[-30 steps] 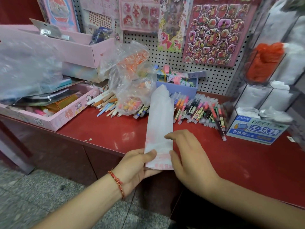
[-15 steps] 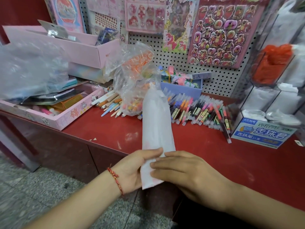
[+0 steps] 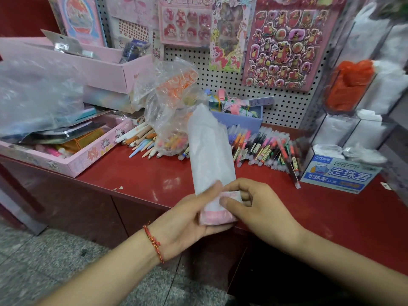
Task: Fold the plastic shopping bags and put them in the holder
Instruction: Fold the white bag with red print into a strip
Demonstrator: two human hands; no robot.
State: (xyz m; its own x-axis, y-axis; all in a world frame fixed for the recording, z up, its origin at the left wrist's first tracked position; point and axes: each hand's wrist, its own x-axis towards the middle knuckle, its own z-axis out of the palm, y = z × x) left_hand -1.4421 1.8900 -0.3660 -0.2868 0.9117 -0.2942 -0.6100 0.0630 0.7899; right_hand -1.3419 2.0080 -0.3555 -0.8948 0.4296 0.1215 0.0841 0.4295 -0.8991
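Observation:
A white plastic shopping bag [image 3: 210,155], folded into a long narrow strip with pink print at its near end, lies lengthwise over the front edge of the red counter [image 3: 141,180]. My left hand [image 3: 187,224] holds the strip's near end from the left, thumb on top and fingers underneath. My right hand [image 3: 256,208] pinches the same end from the right, thumb on the pink folded part. The clear acrylic holder [image 3: 353,129] stands at the right, with an orange bag [image 3: 351,85] in an upper compartment and white bags in others.
Rows of coloured pens [image 3: 265,146] and pencils [image 3: 141,140] lie behind the strip. A clear bag of pens [image 3: 172,111] stands in the middle. A pink tray [image 3: 72,162] sits at the left, a blue-and-white box [image 3: 340,175] at the right. Sticker sheets hang on the pegboard [image 3: 231,85].
The near end of the strip has been turned up into a short fold. My right hand went from lying flat on the strip to pinching that fold; my left thumb came on top.

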